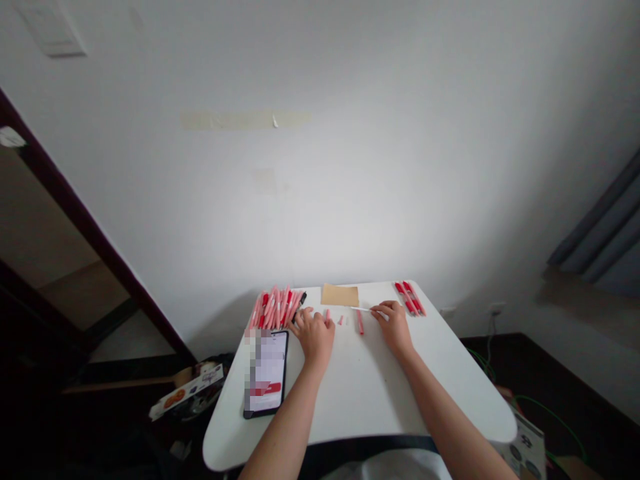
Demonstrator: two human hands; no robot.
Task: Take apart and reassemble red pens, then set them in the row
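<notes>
My right hand (pixel 394 327) pinches a thin white stick that looks like a pen refill (pixel 361 309), its free end pointing left. Just under it lies a pink pen barrel (pixel 360 323), apart from the fingers. My left hand (pixel 315 335) is palm down over the table with its fingers apart. Beside its fingertips stands out a short pink pen part (pixel 328 313); whether they touch is hard to tell. Between the hands lie a small pink tip piece (pixel 341 321) and a tiny whitish piece (pixel 347 321).
On the white table (pixel 370 400), a pile of pink and red pens (pixel 273 307) lies at back left, several more pens (pixel 410 298) at back right. A tan paper rectangle (pixel 340 295) is at the back edge. A phone (pixel 267 373) lies front left. A wall (pixel 320 220) stands behind.
</notes>
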